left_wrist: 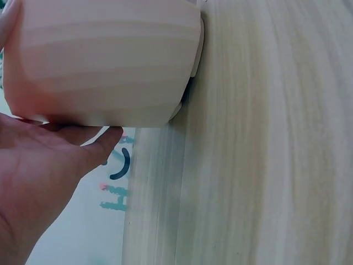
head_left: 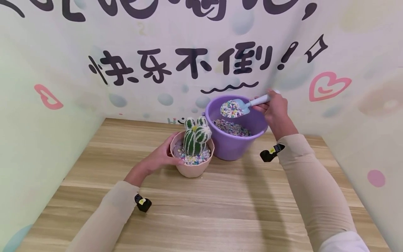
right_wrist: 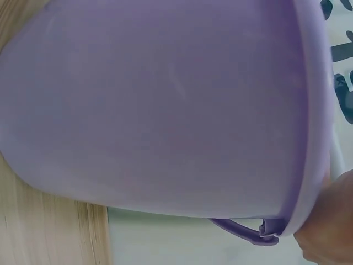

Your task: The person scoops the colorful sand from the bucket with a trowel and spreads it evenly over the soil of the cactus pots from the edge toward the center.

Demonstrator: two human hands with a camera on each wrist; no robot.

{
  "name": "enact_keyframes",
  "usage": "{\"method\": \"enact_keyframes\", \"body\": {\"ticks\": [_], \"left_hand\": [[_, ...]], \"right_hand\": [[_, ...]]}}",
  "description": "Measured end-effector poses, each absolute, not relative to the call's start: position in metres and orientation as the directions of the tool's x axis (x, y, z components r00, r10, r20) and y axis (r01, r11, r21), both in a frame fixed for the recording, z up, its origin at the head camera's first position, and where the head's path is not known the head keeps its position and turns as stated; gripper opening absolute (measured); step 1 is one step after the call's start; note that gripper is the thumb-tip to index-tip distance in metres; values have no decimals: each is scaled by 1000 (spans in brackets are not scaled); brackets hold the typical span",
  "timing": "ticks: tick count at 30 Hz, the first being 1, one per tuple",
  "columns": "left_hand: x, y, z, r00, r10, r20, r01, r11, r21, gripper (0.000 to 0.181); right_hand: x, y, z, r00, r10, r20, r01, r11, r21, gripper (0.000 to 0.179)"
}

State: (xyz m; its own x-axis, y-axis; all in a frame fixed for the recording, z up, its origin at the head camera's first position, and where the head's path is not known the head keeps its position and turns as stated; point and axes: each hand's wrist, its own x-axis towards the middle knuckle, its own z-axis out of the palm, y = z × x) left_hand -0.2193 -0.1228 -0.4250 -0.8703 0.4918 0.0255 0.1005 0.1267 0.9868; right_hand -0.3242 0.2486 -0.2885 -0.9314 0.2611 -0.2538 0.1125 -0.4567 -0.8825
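Observation:
My left hand (head_left: 160, 155) grips the side of a pale pink flower pot (head_left: 192, 171), thumb at the front rim and fingers around the far side. In the pot stands a green cactus (head_left: 193, 143) with white fuzzy ridges. Coloured pebbles (head_left: 198, 160) lie about its base. My right hand (head_left: 277, 111) holds a small garden trowel (head_left: 260, 100) by its light handle. Its pale blue blade carries a heap of multicoloured pebbles (head_left: 231, 109) over the mouth of a purple bucket (head_left: 231, 148). More pebbles (head_left: 233, 128) cover the bucket's bottom. In the right wrist view the bucket wall (right_wrist: 165, 110) hides the trowel's blade.
Pot and bucket stand close together near the back of a wood-grain table (head_left: 201, 213). A printed cloth (head_left: 176, 31) with black lettering hangs behind them. The bucket's handle (right_wrist: 242, 231) hangs down its side. Each wrist bears a small black camera (head_left: 143, 203).

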Motion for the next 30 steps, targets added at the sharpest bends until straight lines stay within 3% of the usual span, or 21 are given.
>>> {"method": "enact_keyframes", "body": {"ticks": [9,16,21,27,30], "left_hand": [[-218,-129,-421,-853,520,40,81,57,995,107],[-207,-126,-419,-883,462,83,145,100,984,101],[-194,-119,-415,-903,412,124,225,205,953,96],[-185,-99,-412,-951,296,84,209,421,882,122],[-184,-92,-414,-975,210,78,169,460,872,129]], "right_hand": [[-307,254,-286,-924,225,-310,124,-589,-798,37],[-282,258,-286,-929,162,-333,152,-654,-741,38],[-265,261,-290,-932,134,-336,145,-712,-687,33],[-246,262,-294,-937,97,-335,149,-757,-636,30],[-238,261,-297,-935,79,-347,160,-777,-608,29]]}}
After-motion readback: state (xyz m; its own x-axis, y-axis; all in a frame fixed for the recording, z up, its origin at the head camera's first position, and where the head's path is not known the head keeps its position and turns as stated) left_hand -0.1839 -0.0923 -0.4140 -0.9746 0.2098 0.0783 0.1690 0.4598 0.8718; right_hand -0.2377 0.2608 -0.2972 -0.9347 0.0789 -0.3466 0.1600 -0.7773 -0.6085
